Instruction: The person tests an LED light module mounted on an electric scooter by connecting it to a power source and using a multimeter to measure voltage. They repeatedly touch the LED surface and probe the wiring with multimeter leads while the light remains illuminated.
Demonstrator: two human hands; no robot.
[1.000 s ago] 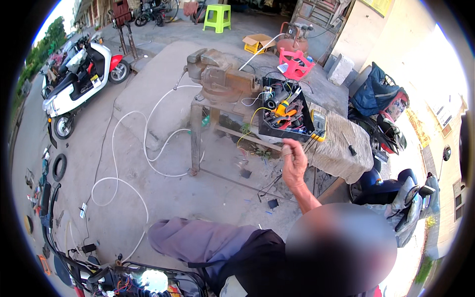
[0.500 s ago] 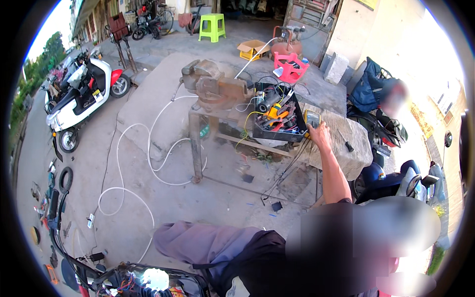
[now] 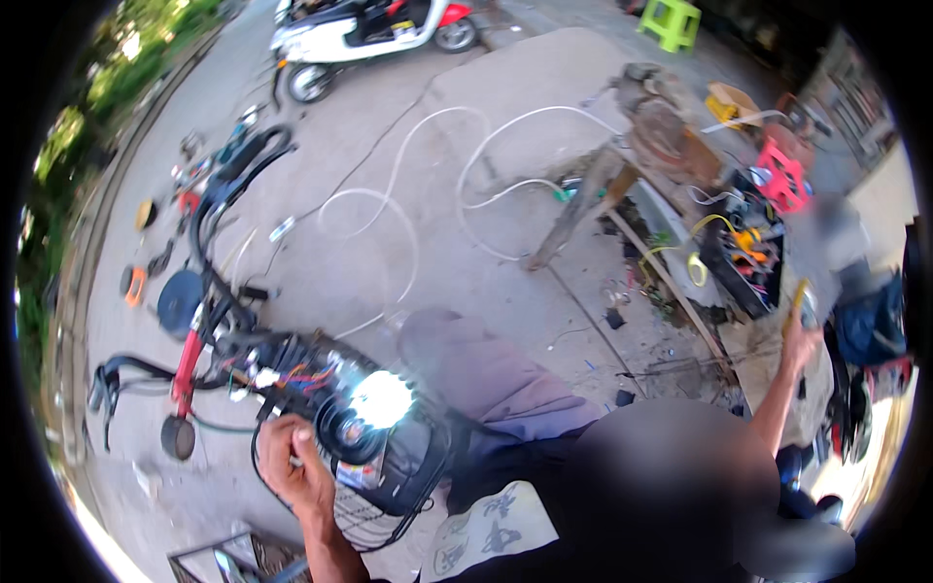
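Low on the left, my left hand [image 3: 294, 468] is closed, fingers curled beside an opened scooter [image 3: 428, 452] with bare wiring. What it holds, if anything, is hidden; a thin black cable runs by it. A glaring white light [image 3: 382, 398] shines next to a black round part [image 3: 342, 435] of the scooter. Out to the right, my right hand [image 3: 803, 342] grips a yellow-edged multimeter [image 3: 800, 299] above the wooden bench. The black toolbox [image 3: 734, 282], full of tools, stands just left of that hand.
A rusty vise [image 3: 666, 131] is mounted on the bench. White hose [image 3: 418, 262] loops over the ground. Handlebars [image 3: 126, 364] jut out at the left, with loose parts beyond. A white scooter [image 3: 360, 39], a pink stool [image 3: 780, 177] and a green stool [image 3: 671, 24] stand farther off.
The view has swung left toward the opened scooter. My left hand has come into sight beside it. My right hand now holds the multimeter, which was at the bench by the toolbox.
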